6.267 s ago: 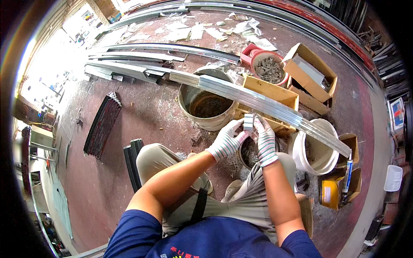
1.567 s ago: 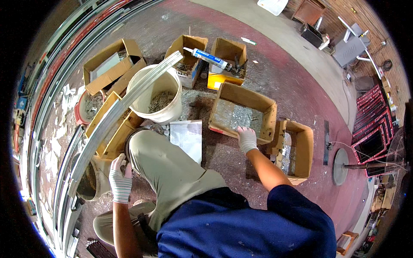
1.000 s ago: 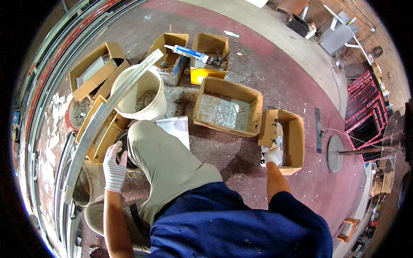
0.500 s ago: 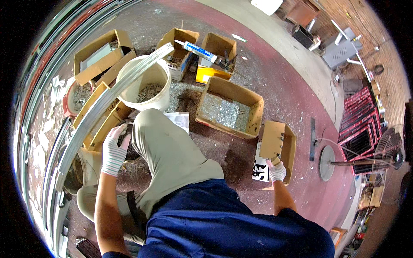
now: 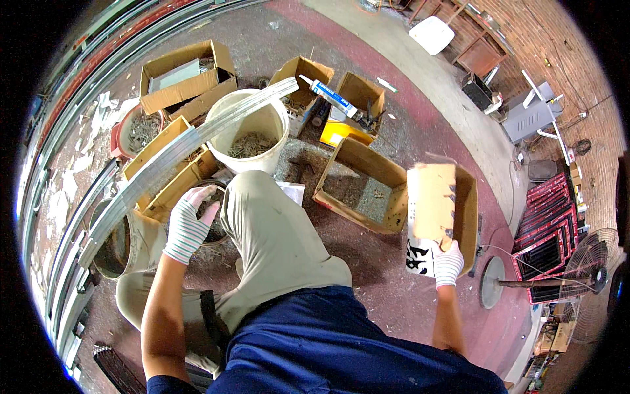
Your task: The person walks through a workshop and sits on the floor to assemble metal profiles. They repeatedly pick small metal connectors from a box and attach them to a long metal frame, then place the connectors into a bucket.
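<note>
My right hand (image 5: 449, 264), in a white striped glove, grips the near edge of a cardboard box (image 5: 467, 213) on the right. One of its flaps (image 5: 432, 207) is folded outward, and dark marks show on its side. The inside bottom of this box is mostly hidden. Beside my raised knee, my left hand (image 5: 186, 226) wears a matching glove, its thumb apart from the curved fingers. It is over a dark round container (image 5: 213, 240) of small metal pieces; I cannot tell whether it touches the rim.
Long metal profiles (image 5: 147, 161) slant across the left, over a white bucket (image 5: 281, 134) of small metal pieces. An open box (image 5: 397, 220) stands left of the gripped one. A sealant tube (image 5: 333, 98) lies across boxes behind. A standing fan (image 5: 492, 282) is at right.
The gripped box has moved away from me relative to the neighbouring box, with my right arm stretched further. The whole view has shifted a little. My left hand stays beside the knee.
</note>
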The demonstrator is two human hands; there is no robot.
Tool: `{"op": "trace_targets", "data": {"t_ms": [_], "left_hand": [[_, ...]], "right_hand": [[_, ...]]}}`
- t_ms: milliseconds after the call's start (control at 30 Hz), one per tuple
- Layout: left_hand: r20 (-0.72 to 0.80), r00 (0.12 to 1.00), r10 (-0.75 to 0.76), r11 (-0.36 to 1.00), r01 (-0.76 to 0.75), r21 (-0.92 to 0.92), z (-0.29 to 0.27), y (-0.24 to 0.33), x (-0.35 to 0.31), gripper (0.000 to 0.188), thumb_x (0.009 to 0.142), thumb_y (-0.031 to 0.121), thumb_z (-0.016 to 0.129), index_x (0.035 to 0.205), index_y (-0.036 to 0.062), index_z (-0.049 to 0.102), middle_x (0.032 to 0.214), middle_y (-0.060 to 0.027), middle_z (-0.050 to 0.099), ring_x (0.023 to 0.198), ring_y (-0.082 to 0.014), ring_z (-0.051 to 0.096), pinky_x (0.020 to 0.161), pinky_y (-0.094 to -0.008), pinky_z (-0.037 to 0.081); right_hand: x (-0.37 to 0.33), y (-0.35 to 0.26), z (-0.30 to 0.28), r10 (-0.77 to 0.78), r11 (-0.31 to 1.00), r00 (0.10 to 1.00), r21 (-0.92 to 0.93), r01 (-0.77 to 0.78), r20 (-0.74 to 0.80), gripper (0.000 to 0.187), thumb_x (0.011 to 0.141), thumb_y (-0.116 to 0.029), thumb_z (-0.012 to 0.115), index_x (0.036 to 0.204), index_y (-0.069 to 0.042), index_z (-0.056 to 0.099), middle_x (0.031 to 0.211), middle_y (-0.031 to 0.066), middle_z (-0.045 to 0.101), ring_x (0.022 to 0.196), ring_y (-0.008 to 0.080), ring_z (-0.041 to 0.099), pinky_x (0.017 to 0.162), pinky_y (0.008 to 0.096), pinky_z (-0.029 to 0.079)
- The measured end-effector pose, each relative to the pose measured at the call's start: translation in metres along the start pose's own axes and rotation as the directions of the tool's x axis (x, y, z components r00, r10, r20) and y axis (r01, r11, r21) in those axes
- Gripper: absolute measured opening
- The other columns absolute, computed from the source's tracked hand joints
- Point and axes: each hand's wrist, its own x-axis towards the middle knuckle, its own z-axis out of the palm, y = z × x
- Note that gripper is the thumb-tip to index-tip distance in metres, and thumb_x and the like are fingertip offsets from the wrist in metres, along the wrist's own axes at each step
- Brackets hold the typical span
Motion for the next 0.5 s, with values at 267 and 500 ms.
{"op": "trace_targets", "data": {"t_ms": [267,500], "left_hand": [[-0.072,0.997,0.002,1.0,-0.001,0.017,-0.015,0.008,-0.004,0.03,0.083,0.009,0.073,0.113,0.0037,0.069,0.107,-0.0143,0.07,0.102,-0.0302,0.067,0.093,-0.0357,0.051],[-0.08,0.997,0.002,1.0,0.0,0.016,-0.022,0.013,-0.007,0.029,0.084,0.006,0.072,0.112,0.0014,0.069,0.105,-0.014,0.07,0.099,-0.0281,0.067,0.092,-0.0346,0.052]], "right_hand": [[0.002,-0.172,-0.03,-0.384,0.915,0.919,0.175,0.365,0.092,0.036,0.083,-0.035,0.074,0.095,-0.003,0.064,0.088,0.0221,0.069,0.084,0.0387,0.067,0.076,0.0478,0.051],[-0.027,-0.288,0.088,-0.463,0.884,0.843,0.071,0.463,0.273,0.037,0.087,-0.031,0.069,0.11,-0.004,0.059,0.095,0.023,0.071,0.091,0.0406,0.069,0.081,0.0511,0.053]]}}
